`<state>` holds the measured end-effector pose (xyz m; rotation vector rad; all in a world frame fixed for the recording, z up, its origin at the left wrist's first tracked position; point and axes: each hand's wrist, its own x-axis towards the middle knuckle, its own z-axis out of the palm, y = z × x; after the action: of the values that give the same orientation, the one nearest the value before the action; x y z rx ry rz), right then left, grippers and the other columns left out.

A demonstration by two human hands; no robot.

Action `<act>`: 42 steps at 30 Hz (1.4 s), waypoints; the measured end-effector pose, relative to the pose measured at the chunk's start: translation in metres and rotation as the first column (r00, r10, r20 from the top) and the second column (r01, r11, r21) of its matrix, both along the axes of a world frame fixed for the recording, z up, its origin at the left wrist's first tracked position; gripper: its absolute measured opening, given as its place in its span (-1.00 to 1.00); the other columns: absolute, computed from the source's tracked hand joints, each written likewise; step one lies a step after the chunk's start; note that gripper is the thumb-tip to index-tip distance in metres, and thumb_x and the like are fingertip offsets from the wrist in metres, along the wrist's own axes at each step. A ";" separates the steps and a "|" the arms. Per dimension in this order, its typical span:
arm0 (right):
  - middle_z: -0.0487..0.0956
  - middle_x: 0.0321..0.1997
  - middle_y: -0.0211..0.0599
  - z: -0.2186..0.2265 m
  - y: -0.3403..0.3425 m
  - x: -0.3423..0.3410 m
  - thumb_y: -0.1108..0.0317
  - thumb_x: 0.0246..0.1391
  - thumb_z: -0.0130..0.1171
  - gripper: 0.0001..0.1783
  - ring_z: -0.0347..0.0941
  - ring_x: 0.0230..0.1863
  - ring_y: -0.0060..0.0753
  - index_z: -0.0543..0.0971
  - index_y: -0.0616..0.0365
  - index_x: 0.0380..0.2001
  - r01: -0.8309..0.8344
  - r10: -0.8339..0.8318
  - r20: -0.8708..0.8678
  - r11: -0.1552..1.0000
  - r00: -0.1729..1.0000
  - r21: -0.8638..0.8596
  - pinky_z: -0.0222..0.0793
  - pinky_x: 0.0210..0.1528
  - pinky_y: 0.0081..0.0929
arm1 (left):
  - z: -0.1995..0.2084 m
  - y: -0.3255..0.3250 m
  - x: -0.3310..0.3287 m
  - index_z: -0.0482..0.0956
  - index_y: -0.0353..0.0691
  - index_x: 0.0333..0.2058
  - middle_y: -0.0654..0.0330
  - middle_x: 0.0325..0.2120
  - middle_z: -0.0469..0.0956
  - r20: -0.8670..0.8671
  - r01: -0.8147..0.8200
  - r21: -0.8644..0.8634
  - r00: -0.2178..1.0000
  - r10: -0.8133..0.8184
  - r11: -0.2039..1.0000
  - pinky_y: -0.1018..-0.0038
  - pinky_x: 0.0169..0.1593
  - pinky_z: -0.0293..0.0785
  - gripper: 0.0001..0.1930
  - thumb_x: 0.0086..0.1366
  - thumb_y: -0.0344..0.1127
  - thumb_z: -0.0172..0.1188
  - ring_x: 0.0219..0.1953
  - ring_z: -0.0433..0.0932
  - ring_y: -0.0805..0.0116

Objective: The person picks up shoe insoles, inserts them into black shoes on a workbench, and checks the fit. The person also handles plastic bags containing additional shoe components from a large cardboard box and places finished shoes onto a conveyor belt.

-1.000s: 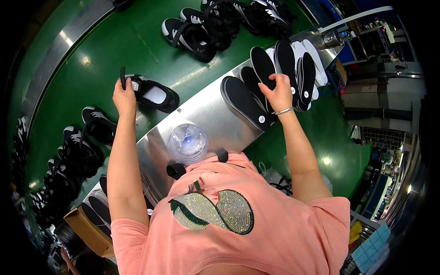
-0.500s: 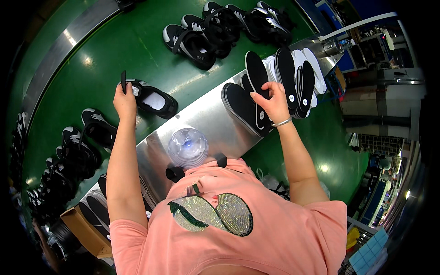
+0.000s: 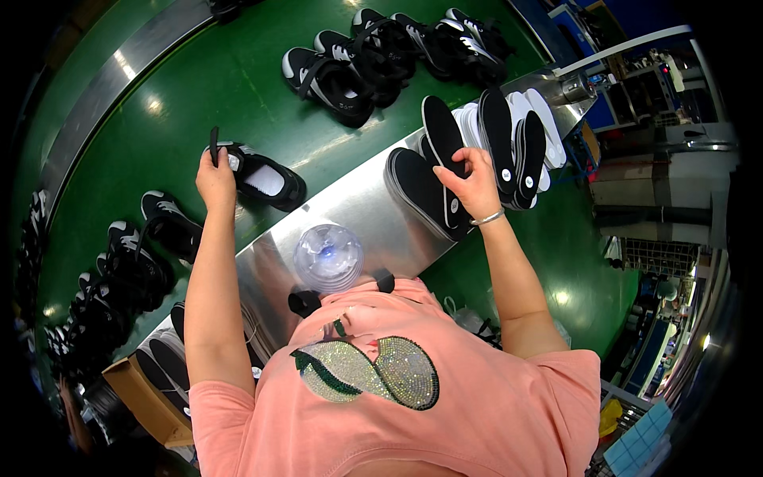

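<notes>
At the left, my left hand (image 3: 216, 181) is closed on the raised tongue strap of a black and grey shoe (image 3: 278, 197). The shoe lies on the green belt beside the metal ledge, its opening toward the ledge and its pale inner bottom showing. My right hand (image 3: 474, 191), with a silver bangle at the wrist, has thumb and fingers at the edge of a long black insole (image 3: 442, 131) and grips it. That insole rises at a tilt above a stack of black insoles (image 3: 413, 184) on the ledge.
More black and white insoles (image 3: 496, 131) are piled right of my right hand. A clear round plastic container (image 3: 329, 257) stands on the metal ledge (image 3: 397, 238) by my chest. Several shoes (image 3: 327, 83) sit at the far side, others (image 3: 169, 222) at left. A cardboard box (image 3: 147, 401) holds insoles.
The insole in my right hand has tipped slightly left and down at its far end. My left hand stays on the shoe's strap, nearly unmoved.
</notes>
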<state>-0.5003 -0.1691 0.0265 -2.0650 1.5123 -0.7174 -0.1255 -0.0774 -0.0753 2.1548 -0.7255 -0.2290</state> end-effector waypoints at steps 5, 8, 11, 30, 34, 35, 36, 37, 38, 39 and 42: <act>0.34 -0.45 -0.28 0.023 -0.049 -0.045 0.19 -0.36 0.31 -0.63 0.21 -0.42 -0.43 0.45 0.22 -0.54 0.228 -0.214 0.094 0.959 0.972 -0.169 0.20 -0.38 -0.52 | -0.022 0.008 0.016 0.49 -0.24 -0.35 0.07 -0.54 0.52 -0.044 -0.008 -0.044 0.999 0.006 0.999 0.38 -0.36 0.35 -0.74 0.12 -0.16 0.05 -0.49 0.48 0.19; 0.42 -0.28 0.01 0.029 -0.085 -0.105 -0.01 -0.35 0.27 -0.48 0.33 -0.23 -0.07 0.45 0.25 -0.48 0.344 -0.438 -0.272 0.878 0.857 -0.332 0.26 -0.21 -0.37 | -0.014 0.004 0.012 0.49 -0.24 -0.36 0.08 -0.55 0.52 -0.037 0.017 -0.040 0.999 -0.019 0.999 0.41 -0.35 0.35 -0.74 0.12 -0.16 0.05 -0.49 0.48 0.23; 0.42 -0.22 -0.11 0.022 -0.089 -0.126 -0.09 -0.36 0.25 -0.48 0.29 -0.11 -0.11 0.48 0.12 -0.44 0.422 -0.473 -0.559 0.877 0.681 -0.228 0.21 -0.16 -0.26 | -0.014 0.002 0.009 0.50 -0.25 -0.36 0.09 -0.55 0.52 -0.038 0.019 -0.048 0.999 -0.020 0.999 0.43 -0.35 0.35 -0.75 0.13 -0.17 0.05 -0.49 0.48 0.25; 0.38 -0.22 -0.21 -0.060 0.015 -0.029 0.14 -0.27 0.21 -0.53 0.30 -0.19 -0.13 0.40 0.09 -0.24 -0.238 0.198 -0.380 0.969 0.904 -0.062 0.25 -0.20 -0.27 | -0.017 0.008 0.016 0.49 -0.30 -0.37 0.13 -0.54 0.51 -0.046 -0.012 -0.001 0.999 0.012 1.000 0.47 -0.33 0.34 -0.75 0.14 -0.20 0.04 -0.48 0.45 0.36; 0.41 -0.19 -0.21 -0.068 -0.009 -0.051 0.23 -0.25 0.21 -0.57 0.29 -0.10 -0.11 0.39 0.12 -0.25 -0.050 -0.044 -0.579 0.988 0.814 -0.146 0.23 -0.07 -0.30 | -0.012 0.006 0.014 0.49 -0.29 -0.36 0.13 -0.54 0.51 -0.065 -0.015 0.012 0.998 0.015 1.000 0.48 -0.34 0.34 -0.75 0.14 -0.20 0.05 -0.49 0.45 0.37; 0.40 -0.19 -0.19 -0.070 -0.011 -0.054 0.23 -0.27 0.22 -0.54 0.29 -0.11 -0.10 0.38 0.11 -0.23 -0.022 -0.029 -0.578 0.996 0.816 -0.081 0.23 -0.07 -0.30 | -0.013 0.006 0.014 0.48 -0.30 -0.36 0.13 -0.55 0.51 -0.072 -0.021 0.011 0.997 0.022 1.000 0.48 -0.34 0.34 -0.74 0.14 -0.20 0.05 -0.49 0.45 0.37; 0.40 -0.19 -0.18 -0.071 -0.014 -0.056 0.23 -0.29 0.23 -0.51 0.29 -0.12 -0.10 0.37 0.09 -0.21 0.005 -0.014 -0.576 1.000 0.817 -0.016 0.24 -0.07 -0.29 | -0.014 0.006 0.014 0.48 -0.30 -0.35 0.13 -0.55 0.50 -0.080 -0.028 0.010 0.996 0.029 1.000 0.47 -0.34 0.34 -0.74 0.14 -0.20 0.06 -0.49 0.45 0.38; 0.39 -0.19 -0.16 -0.072 -0.016 -0.059 0.23 -0.31 0.24 -0.48 0.29 -0.13 -0.09 0.36 0.08 -0.19 0.034 0.000 -0.573 0.998 0.820 0.048 0.25 -0.07 -0.29 | -0.014 0.005 0.015 0.48 -0.30 -0.35 0.14 -0.55 0.50 -0.071 -0.011 0.019 0.997 0.012 1.000 0.48 -0.35 0.33 -0.75 0.14 -0.20 0.06 -0.50 0.44 0.38; 0.39 -0.18 -0.15 -0.074 -0.017 -0.060 0.22 -0.31 0.24 -0.47 0.29 -0.13 -0.08 0.35 0.08 -0.19 0.036 -0.001 -0.559 0.998 0.829 0.051 0.24 -0.07 -0.29 | -0.011 0.004 0.015 0.48 -0.30 -0.35 0.14 -0.55 0.50 -0.059 0.004 0.031 0.998 -0.002 1.000 0.49 -0.35 0.33 -0.75 0.14 -0.21 0.05 -0.50 0.44 0.39; 0.39 -0.17 -0.15 -0.077 -0.018 -0.062 0.22 -0.32 0.24 -0.47 0.29 -0.12 -0.08 0.34 0.09 -0.19 0.039 -0.004 -0.544 0.998 0.839 0.053 0.24 -0.07 -0.30 | -0.007 0.002 0.016 0.48 -0.31 -0.34 0.15 -0.56 0.49 -0.048 0.020 0.042 0.999 -0.018 0.999 0.49 -0.35 0.33 -0.75 0.14 -0.21 0.05 -0.50 0.43 0.39; 0.39 -0.15 -0.13 -0.079 -0.019 -0.063 0.21 -0.32 0.24 -0.45 0.29 -0.10 -0.07 0.33 0.11 -0.18 0.068 -0.031 -0.505 0.996 0.863 0.054 0.24 -0.06 -0.31 | 0.015 -0.009 0.005 0.47 -0.32 -0.32 0.17 -0.57 0.49 0.053 0.140 -0.028 0.989 -0.139 0.990 0.52 -0.36 0.32 -0.75 0.15 -0.23 0.06 -0.51 0.42 0.42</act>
<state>-0.5631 -0.1879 -0.0521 -2.2768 1.8367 -0.1258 -0.1202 -0.0869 -0.0607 2.0884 -0.9050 -0.2348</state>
